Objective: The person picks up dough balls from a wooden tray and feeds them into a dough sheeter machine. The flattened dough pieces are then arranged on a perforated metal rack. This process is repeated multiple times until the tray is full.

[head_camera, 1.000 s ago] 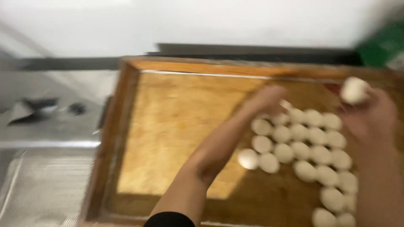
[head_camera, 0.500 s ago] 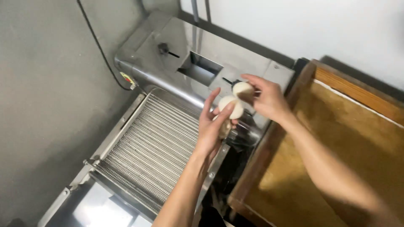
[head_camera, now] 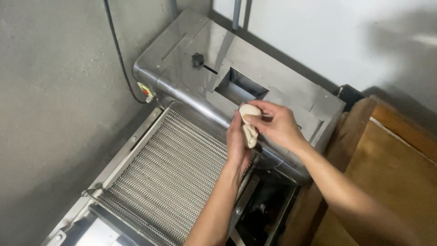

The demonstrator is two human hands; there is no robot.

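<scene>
One small warning sticker, no packages, signs or screens.
The sticker sits on the left end of the steel machine in front of me, just beside the black cable: a small tilted rectangle, yellow with a red patch, print too small to tell.

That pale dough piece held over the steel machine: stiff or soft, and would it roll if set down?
Probably soft: the dough piece looks squashed and elongated between the left hand and right hand. Likely light, since fingertips alone carry it. So flattened, it seems unlikely to roll on the wire mesh belt.
</scene>
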